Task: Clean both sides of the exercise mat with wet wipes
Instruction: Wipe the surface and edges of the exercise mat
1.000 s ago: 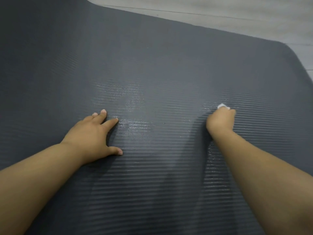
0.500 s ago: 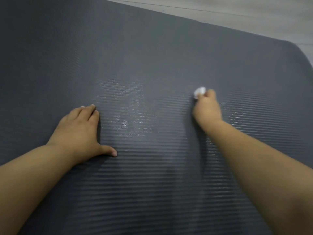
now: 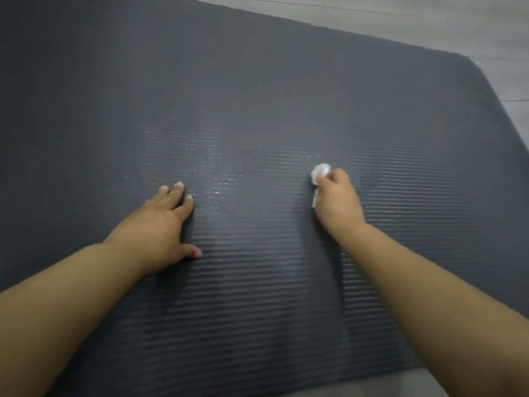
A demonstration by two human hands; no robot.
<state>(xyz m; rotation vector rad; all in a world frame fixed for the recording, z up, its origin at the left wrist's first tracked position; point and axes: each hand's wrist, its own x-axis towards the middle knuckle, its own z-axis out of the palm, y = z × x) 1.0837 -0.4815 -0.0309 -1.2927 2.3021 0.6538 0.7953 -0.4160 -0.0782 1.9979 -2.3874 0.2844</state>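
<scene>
Dark grey ribbed exercise mat, spread flat on a pale floor, filling nearly the whole view; rounded far right corner of the mat in sight. Left hand palm-down on the mat, left of its middle, fingers straight and close together, thumb stretched out sideways, holding nothing. Right hand on the mat right of its middle, well apart from the left, fingers curled round a small crumpled white wet wipe, pressing it against the mat's ribs. Wipe poking out beyond the fingertips and along the inner side of the fist. Shiny damp streaks on the mat between the two hands and again just right of the right hand. Strip of lighter grey beyond the mat's near edge, too blurred to identify.
</scene>
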